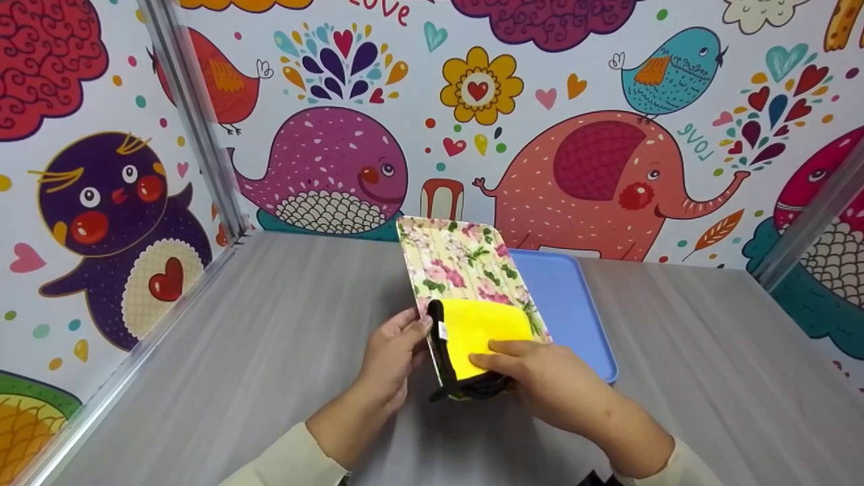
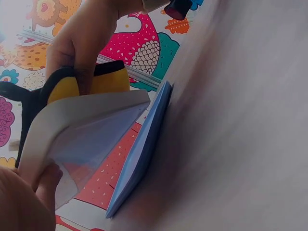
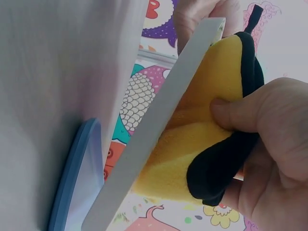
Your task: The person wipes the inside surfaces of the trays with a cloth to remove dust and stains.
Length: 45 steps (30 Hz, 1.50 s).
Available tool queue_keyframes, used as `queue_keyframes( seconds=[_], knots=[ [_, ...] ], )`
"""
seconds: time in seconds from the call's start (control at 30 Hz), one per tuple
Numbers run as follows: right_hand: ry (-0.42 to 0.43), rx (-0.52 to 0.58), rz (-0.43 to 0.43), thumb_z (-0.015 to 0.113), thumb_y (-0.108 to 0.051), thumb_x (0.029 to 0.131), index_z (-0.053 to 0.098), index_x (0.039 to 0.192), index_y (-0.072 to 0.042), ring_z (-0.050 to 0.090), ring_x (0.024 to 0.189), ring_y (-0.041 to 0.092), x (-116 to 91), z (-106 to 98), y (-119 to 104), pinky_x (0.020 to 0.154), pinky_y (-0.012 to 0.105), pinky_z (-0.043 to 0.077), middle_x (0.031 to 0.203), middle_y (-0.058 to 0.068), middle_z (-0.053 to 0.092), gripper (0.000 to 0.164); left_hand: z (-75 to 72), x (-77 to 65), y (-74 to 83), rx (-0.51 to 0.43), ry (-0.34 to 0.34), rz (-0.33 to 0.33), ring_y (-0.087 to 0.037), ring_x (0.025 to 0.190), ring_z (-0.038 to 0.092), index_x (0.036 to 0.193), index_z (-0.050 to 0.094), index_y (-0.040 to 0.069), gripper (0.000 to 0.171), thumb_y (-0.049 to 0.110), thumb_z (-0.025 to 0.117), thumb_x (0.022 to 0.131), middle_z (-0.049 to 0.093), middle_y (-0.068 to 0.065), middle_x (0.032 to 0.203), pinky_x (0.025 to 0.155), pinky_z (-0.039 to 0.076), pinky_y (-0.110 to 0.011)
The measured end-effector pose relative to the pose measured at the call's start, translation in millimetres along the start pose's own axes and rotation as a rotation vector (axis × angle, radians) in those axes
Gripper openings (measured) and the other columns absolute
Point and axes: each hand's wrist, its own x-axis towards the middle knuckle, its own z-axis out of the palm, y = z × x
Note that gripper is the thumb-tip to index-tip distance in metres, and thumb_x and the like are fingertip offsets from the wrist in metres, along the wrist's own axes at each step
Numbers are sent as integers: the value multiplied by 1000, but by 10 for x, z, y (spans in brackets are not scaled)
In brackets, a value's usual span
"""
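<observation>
A floral tray [image 1: 466, 260] is held tilted above the table, its patterned face toward the head camera. My left hand [image 1: 395, 358] grips its left edge, with the thumb on the rim and fingers behind. Over the tray's lower part lies a folded yellow cloth [image 1: 480, 331] with black edging and a small white tag. My right hand [image 1: 563, 388] holds this cloth against the tray; in the right wrist view the thumb [image 3: 236, 114] presses into the yellow fabric and the fingers curl under its black edge. The tray's pale underside [image 2: 91, 139] shows in the left wrist view.
A blue tray [image 1: 563, 304] lies on the grey table [image 1: 283, 324], partly hidden behind the floral tray. Printed panels with cartoon animals [image 1: 587, 189] stand at the back and sides, joined by metal corner strips [image 1: 196, 115].
</observation>
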Motion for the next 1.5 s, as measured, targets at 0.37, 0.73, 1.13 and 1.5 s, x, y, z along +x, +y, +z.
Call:
queue_keyframes(
  seconds=[0.37, 0.73, 1.13, 1.5],
  knots=[
    [-41, -64, -37, 79, -5, 87, 66, 138, -41, 68, 120, 26, -1, 13, -24, 93, 48, 61, 136, 6, 70, 64, -1, 25, -15, 41, 31, -4, -20, 111, 70, 145, 53, -8, 47, 16, 57, 105, 67, -20, 137, 97, 59, -35],
    [-35, -112, -75, 84, -1, 81, 73, 131, -37, 67, 118, 26, -12, -19, 85, 95, 51, 59, 131, 5, 71, 63, -2, 9, -24, 43, 37, -12, -20, 112, 70, 144, 53, -8, 48, 16, 59, 103, 68, -19, 135, 98, 58, -36],
    [26, -207, -74, 83, -3, 83, 77, 125, -33, 68, 116, 28, -9, -16, 206, 92, 53, 60, 125, 7, 73, 52, -16, 17, -4, 11, 17, 13, -15, 105, 71, 147, 50, -9, 48, 13, 56, 105, 68, -19, 135, 90, 60, -30],
    [-45, -192, 45, 79, 2, 85, 77, 125, -30, 67, 119, 29, 28, 17, 309, 97, 54, 58, 128, 7, 74, 52, -46, 40, -7, 10, 20, 34, -15, 107, 70, 149, 46, -10, 49, 12, 54, 105, 59, -25, 146, 89, 59, -28]
  ],
)
